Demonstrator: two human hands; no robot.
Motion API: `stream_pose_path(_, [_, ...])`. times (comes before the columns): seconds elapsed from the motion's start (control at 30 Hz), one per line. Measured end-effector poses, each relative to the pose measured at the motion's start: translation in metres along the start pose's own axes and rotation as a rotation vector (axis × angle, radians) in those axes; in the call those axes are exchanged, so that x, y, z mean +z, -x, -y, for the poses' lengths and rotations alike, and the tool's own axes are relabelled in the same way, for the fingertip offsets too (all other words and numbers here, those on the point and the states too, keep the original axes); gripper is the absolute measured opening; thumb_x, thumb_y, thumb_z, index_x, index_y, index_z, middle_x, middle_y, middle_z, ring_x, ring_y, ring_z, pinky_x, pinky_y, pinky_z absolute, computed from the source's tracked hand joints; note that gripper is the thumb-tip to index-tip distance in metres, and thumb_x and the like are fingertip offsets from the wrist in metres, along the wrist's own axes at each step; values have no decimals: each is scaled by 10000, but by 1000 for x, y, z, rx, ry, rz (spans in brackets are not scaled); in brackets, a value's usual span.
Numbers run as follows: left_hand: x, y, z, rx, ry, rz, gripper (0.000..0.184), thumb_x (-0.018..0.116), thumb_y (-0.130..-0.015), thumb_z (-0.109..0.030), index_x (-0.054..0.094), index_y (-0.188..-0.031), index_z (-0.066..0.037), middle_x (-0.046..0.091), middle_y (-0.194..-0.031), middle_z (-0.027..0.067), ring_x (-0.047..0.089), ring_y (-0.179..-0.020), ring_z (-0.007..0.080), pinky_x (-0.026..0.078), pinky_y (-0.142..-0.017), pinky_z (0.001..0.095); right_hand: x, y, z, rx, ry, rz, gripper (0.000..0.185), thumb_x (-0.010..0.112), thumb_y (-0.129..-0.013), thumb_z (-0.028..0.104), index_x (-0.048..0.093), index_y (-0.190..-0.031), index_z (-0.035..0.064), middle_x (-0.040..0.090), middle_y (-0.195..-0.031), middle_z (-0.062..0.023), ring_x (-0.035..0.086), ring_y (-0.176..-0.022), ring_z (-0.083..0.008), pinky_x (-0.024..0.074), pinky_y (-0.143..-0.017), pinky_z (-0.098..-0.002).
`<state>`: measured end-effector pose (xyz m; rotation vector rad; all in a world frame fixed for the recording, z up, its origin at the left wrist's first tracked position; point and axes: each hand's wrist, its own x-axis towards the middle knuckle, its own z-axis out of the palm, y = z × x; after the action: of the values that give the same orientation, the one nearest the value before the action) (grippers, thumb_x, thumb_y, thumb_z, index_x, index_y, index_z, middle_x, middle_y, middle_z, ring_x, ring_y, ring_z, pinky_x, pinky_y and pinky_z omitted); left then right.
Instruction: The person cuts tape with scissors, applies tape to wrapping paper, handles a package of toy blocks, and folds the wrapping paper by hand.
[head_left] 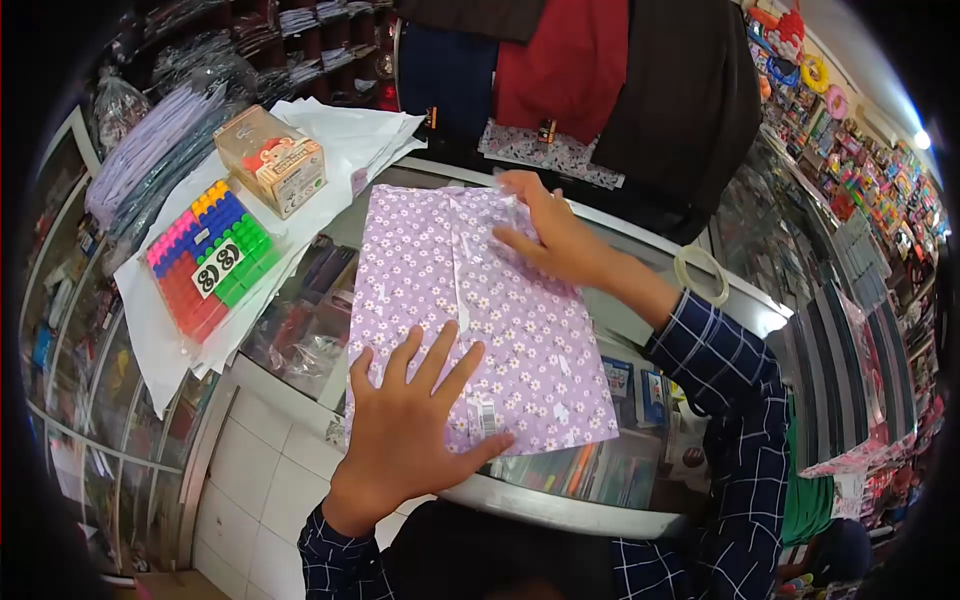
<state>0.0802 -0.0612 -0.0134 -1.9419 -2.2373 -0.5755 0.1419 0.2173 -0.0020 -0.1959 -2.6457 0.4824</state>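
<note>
White label (217, 268) on the pack of coloured blocks (187, 300): two bold black figures, tilted, resembling a pair of 8s; exact digits uncertain. Lettering on the side panel of the toy box (293, 180) was too small to make out. Barcode sticker (487, 418) sat near the lower edge of the purple flowered packet (530, 370); its digits were unreadable. No other wording was legible.
</note>
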Motion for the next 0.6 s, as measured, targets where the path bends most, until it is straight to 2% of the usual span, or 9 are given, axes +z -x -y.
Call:
stream_pose_path(0.03, [-1, -1, 1, -6, 0, 7, 772, 647, -739, -633, 549, -1313, -127, 439, -1427, 138, 397, -1299, 359, 222, -1033, 582, -4, 2, 15, -79, -106, -35, 515, 609, -923, 207, 311, -1332, 110, 560, -1169, -159, 554, -1117, -276, 383, -962, -440])
stream_pose_path(0.07, [-1, 0, 2, -12, 1, 18, 792, 655, -718, -652, 550, -1306, -132, 434, -1432, 122, 384, -1311, 344, 230, -1032, 577, -8, 8, 34, -66, -352, 60, 505, 616, -919, 181, 315, -1319, 114, 584, -1103, -128, 569, -1060, -231, 400, -913, -397])
stream_pose_path(0.13, [-1, -1, 3, -4, 38, -24, 755, 676, -701, -649, 604, -1237, -122, 476, -1381, 128, 442, -1252, 356, 232, -1009, 551, -14, 25, 71, -20, -851, 255, 489, 629, -912, 129, 321, -1292, 123, 633, -971, -67, 600, -945, -141, 434, -815, -312])
stream_pose_path(0.2, [0, -2, 3, -1, 65, -54, 740, 695, -675, -654, 636, -1185, -120, 501, -1345, 126, 473, -1220, 361, 234, -995, 538, -13, 42, 94, -37, -1011, 414, 486, 634, -903, 63, 321, -1271, 121, 632, -903, -26, 581, -866, -69, 428, -724, -233])
stream_pose_path(0.33, [2, -2, 3, -3, 75, -62, 771, 723, -615, -682, 639, -1157, -139, 501, -1332, 110, 464, -1229, 354, 228, -995, 548, 4, 57, 102, 112, -1202, 529, 487, 619, -893, 2, 310, -1262, 79, 613, -862, -45, 591, -835, -73, 447, -745, -231])
stream_pose_path(0.37, [3, -2, 4, -9, 67, -46, 780, 724, -612, -685, 635, -1164, -142, 501, -1330, 108, 456, -1237, 352, 224, -998, 553, 5, 57, 101, 97, -1173, 555, 495, 614, -885, -18, 304, -1262, 62, 603, -823, -40, 589, -816, -66, 454, -756, -234])
stream_pose_path(0.47, [3, -1, 3, -36, 69, -21, 807, 719, -608, -698, 620, -1193, -151, 506, -1322, 104, 428, -1267, 347, 204, -1011, 570, 7, 57, 95, 69, -1151, 629, 545, 625, -884, -36, 304, -1307, 88, 616, -888, -54, 595, -869, -92, 438, -735, -234])
stream_pose_path(0.6, [2, -1, 2, -69, 87, 4, 839, 703, -607, -721, 605, -1225, -162, 518, -1308, 100, 396, -1299, 341, 171, -1034, 587, -3, 52, 100, 96, -967, 705, 557, 655, -871, -1, 325, -1305, 111, 603, -865, -9, 572, -814, -62, 393, -664, -215])
